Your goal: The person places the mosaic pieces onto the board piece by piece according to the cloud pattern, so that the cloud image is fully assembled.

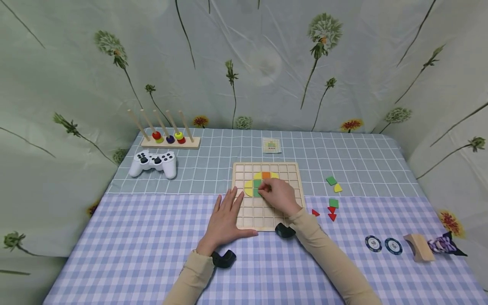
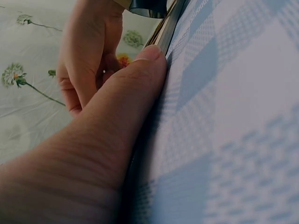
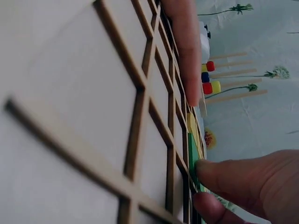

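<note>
Green tile (image 1: pixel 256 192), one: on the board, at the fingertips of the right hand (image 1: pixel 279 195); the thumb touches it, and thumb and finger appear to pinch its edge, presumably to set it square in its cell. Board (image 1: pixel 248 221), gridded: between the hands, central, perhaps so both can reach it. Left hand (image 1: pixel 223 218): grasping nothing, fingers straight and spread over the board's left edge, thumb at the near edge, likely a brace against sliding. Yellow tiles (image 1: pixel 248 188) and orange tile (image 1: pixel 266 175): on the board, near the right fingertips. Loose tiles (image 1: pixel 334 203), green, yellow, red: right of the right hand, seemingly for easy reach. Card (image 1: pixel 272 145): beyond both hands, probably for viewing. Gamepad (image 1: pixel 153 163), peg stand (image 1: pixel 152 144): beyond and left of the left hand, apparently set aside. Chips (image 1: pixel 373 243), block (image 1: pixel 419 248): well right of the right hand, likewise.
</note>
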{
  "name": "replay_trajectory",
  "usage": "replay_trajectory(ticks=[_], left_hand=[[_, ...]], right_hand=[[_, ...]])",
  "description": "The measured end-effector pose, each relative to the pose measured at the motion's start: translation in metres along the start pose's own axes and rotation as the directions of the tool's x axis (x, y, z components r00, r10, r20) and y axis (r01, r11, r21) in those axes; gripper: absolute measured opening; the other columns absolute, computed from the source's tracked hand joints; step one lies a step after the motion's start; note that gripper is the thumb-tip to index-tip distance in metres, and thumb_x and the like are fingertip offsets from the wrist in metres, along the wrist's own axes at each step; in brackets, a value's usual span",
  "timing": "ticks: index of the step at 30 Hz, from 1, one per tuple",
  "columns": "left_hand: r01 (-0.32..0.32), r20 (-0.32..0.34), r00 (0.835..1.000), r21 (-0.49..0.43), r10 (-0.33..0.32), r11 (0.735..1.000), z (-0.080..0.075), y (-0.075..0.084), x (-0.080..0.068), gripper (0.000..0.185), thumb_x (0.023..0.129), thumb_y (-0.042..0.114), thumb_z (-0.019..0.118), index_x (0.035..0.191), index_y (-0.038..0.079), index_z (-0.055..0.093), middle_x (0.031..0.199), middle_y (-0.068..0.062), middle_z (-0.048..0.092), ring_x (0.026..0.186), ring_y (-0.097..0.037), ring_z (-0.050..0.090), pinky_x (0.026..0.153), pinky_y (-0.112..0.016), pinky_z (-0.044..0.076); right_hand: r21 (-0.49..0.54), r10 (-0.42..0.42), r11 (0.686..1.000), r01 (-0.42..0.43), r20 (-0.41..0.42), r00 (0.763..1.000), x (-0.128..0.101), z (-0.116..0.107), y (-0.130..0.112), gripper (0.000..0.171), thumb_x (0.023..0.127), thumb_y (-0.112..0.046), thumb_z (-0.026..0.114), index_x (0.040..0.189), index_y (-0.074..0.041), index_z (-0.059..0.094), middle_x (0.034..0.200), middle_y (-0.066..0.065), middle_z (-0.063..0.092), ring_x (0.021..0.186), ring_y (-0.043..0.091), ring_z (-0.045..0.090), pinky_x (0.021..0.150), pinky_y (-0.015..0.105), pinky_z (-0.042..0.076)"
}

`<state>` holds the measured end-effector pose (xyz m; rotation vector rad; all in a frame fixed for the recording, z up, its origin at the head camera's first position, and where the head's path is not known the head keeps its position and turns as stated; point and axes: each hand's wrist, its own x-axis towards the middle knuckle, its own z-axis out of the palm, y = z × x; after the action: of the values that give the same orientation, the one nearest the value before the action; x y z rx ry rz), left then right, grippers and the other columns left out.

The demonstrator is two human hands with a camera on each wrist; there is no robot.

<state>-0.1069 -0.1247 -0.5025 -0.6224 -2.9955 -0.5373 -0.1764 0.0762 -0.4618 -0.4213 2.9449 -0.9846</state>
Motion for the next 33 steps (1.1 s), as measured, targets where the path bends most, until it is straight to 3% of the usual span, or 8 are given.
replay_trajectory(ticks=[7,14,23,28,33], left_hand=[[-0.014,-0.02,1.0,-0.014,0.014,1.0,0.0,0.001,-0.001,0.119,0.066,0.083,0.055,0.152,0.009,0.021,0.157,-0.013,0.012,0.143,-0.026,0.006,0.113,-0.046,0.003],[-0.004,-0.005,1.0,0.007,0.004,1.0,0.001,0.0,0.0,0.119,0.066,0.084,0.054,0.153,0.011,0.018,0.157,-0.011,0.01,0.143,-0.025,0.003,0.114,-0.044,0.001],[-0.017,-0.019,1.0,-0.004,0.017,1.0,0.0,0.0,-0.001,0.118,0.066,0.082,0.057,0.152,0.009,0.02,0.157,-0.013,0.011,0.143,-0.026,0.005,0.113,-0.045,0.001],[-0.028,-0.04,0.999,0.001,0.028,1.0,0.001,-0.001,-0.001,0.118,0.066,0.082,0.057,0.151,0.008,0.023,0.156,-0.014,0.013,0.143,-0.028,0.008,0.113,-0.047,0.004],[-0.024,-0.028,0.999,0.0,0.024,1.0,0.002,-0.001,-0.001,0.119,0.066,0.083,0.056,0.152,0.009,0.02,0.157,-0.013,0.011,0.143,-0.027,0.005,0.114,-0.045,0.001]], right_hand=[[0.057,-0.009,0.998,0.009,0.003,1.0,-0.01,-0.015,0.015,0.005,0.084,-0.022,0.072,0.084,-0.017,0.072,0.066,-0.01,0.054,0.059,0.009,0.048,0.053,0.028,0.038],[0.035,0.058,0.998,-0.054,-0.109,0.992,-0.02,-0.047,0.045,0.011,0.085,-0.023,0.07,0.088,-0.013,0.072,0.069,-0.004,0.059,0.055,0.013,0.048,0.045,0.028,0.035],[-0.021,0.164,0.984,-0.175,-0.261,0.951,-0.031,-0.084,0.09,0.018,0.087,-0.025,0.068,0.092,-0.008,0.072,0.079,0.006,0.065,0.05,0.016,0.047,0.041,0.03,0.033],[-0.01,0.266,0.96,-0.28,-0.277,0.923,-0.036,-0.094,0.108,0.025,0.085,-0.028,0.07,0.095,-0.005,0.071,0.08,0.009,0.063,0.054,0.019,0.047,0.043,0.029,0.032],[-0.022,0.392,0.912,-0.411,-0.253,0.884,-0.038,-0.101,0.122,0.033,0.083,-0.034,0.071,0.097,-0.004,0.068,0.082,0.008,0.061,0.064,0.022,0.051,0.048,0.031,0.035]])
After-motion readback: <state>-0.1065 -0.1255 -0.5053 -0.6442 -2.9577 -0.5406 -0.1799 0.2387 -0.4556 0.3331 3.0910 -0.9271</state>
